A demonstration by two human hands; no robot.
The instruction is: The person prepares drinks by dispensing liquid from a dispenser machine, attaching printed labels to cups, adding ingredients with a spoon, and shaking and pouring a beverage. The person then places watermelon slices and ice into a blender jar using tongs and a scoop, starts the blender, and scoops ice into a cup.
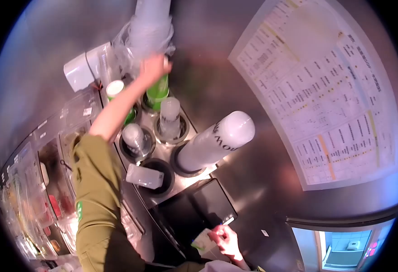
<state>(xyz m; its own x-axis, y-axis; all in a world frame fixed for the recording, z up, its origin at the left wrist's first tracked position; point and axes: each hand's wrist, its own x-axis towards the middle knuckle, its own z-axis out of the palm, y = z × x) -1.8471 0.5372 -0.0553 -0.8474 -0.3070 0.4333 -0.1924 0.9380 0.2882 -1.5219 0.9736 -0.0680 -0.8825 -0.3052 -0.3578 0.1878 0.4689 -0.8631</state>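
Note:
My left hand (154, 68), at the end of an olive sleeve, is closed round the top of a green cup (157, 95) standing in a round holder; its fingers are slightly blurred. Clear plastic-wrapped cups (148, 34) lie just beyond it. My right hand (225, 240), low in the view, pinches a pale card or packet (204, 244) with a green mark, beside a black device with a dark screen (210, 201).
Round holders carry a white-topped green cup (115, 89), clear cup stacks (169, 113) and a tall lettered stack (217, 140). Lidded containers (49, 181) line the left side. A printed sheet (321, 95) is at right, above a bright opening (346, 247).

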